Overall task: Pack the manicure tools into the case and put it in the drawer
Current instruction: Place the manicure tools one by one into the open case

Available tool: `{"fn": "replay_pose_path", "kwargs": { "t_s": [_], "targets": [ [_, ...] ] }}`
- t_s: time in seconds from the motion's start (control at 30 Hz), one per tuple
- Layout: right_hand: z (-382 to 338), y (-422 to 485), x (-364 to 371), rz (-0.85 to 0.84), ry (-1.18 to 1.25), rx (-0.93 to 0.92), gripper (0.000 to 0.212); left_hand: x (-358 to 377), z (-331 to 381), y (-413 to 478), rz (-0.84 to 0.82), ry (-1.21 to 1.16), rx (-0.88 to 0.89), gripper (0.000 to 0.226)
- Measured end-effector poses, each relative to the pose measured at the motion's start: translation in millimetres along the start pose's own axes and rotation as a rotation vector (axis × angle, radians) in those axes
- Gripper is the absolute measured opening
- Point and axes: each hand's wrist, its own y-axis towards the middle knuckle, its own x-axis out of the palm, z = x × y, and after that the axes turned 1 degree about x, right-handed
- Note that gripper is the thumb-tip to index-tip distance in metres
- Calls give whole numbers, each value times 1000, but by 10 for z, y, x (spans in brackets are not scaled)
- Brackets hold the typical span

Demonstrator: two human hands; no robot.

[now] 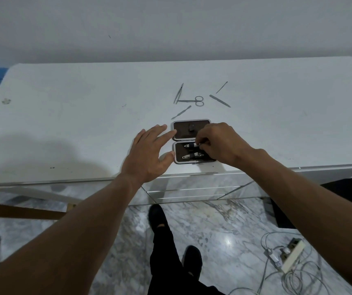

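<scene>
White dresser top (64, 128): bears everything. Drawer fronts (192, 185) are seen below its near edge, shut.

Open case (184, 130): laid flat at the near edge, centred between the hands, long axis left to right, lid half away, base half toward the person.

Left hand (149, 154): fingers straight and spread, tips set against the case's left edge, thumb at the base half. Nothing is held.

Right hand (224, 143): fingers curled, the right end of the upper nail clipper (188, 146) pinched under its strap; exact contact is hidden by the fingertips.

Lower nail clipper (192, 155): already strapped in.

Loose tools lie beyond the case, away from both hands: tweezers (178, 93), scissors (195, 101), file (219, 100), a thin pick (221, 87), a slim pusher (181, 112) nearest. Judged about equally reachable by either hand. The case's right side is covered by the right hand.
</scene>
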Motion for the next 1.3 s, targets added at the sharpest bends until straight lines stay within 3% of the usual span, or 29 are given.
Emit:
{"fn": "replay_pose_path", "kwargs": {
  "t_s": [0.7,1.0,1.17,1.3],
  "targets": [
    [-4,135,-90,42,70,56,15,-21,10,-14,-2,-9,4,60],
    [-167,1030,-170,147,22,226,19,-24,10,-12,-7,5,9,59],
    [-228,1556,-56,84,-14,326,25,-47,9,14,-31,62,15,59],
    [-266,1775,4,72,-30,371,12,-67,15,14,-56,19,2,58]
  ]
}}
